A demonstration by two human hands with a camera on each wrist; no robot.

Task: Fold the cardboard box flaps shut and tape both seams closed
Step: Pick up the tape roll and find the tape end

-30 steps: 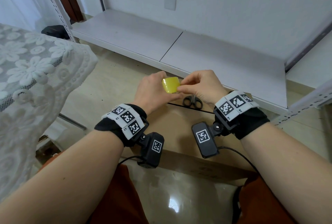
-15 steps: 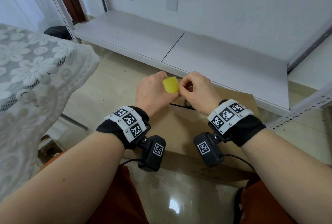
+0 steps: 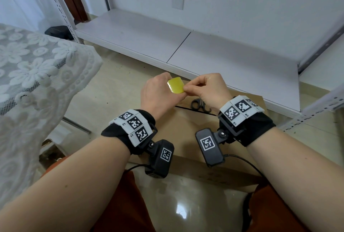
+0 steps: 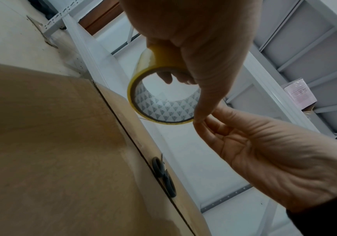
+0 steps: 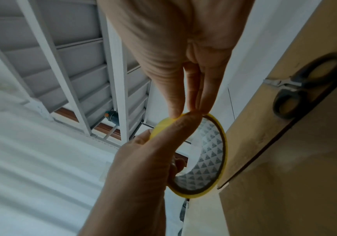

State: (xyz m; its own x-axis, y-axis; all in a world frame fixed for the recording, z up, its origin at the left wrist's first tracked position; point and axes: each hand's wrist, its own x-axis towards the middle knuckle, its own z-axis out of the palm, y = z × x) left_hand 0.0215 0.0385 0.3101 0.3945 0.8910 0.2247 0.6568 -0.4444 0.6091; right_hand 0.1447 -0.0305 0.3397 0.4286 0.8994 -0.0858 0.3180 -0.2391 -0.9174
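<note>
The cardboard box (image 3: 186, 127) lies on the floor in front of me with its top flaps folded flat and a dark seam across it. Above its far edge my left hand (image 3: 162, 92) grips a yellow tape roll (image 3: 175, 85), fingers through the patterned core (image 4: 164, 110). My right hand (image 3: 189, 89) pinches the roll's rim (image 5: 175, 119) between thumb and fingertips. Whether a loose tape end is lifted, I cannot tell. No tape shows on the seam (image 4: 123, 127).
Black-handled scissors (image 3: 197, 103) lie on the box top near the seam, just under my right hand. A low white shelf (image 3: 204, 55) runs behind the box. A lace-covered table (image 3: 37, 75) stands at the left. Glossy floor tiles (image 3: 186, 203) are nearest me.
Both hands stay on the roll above the box's far edge. My right wrist dipped over the scissors and has risen again, so their handles show once more.
</note>
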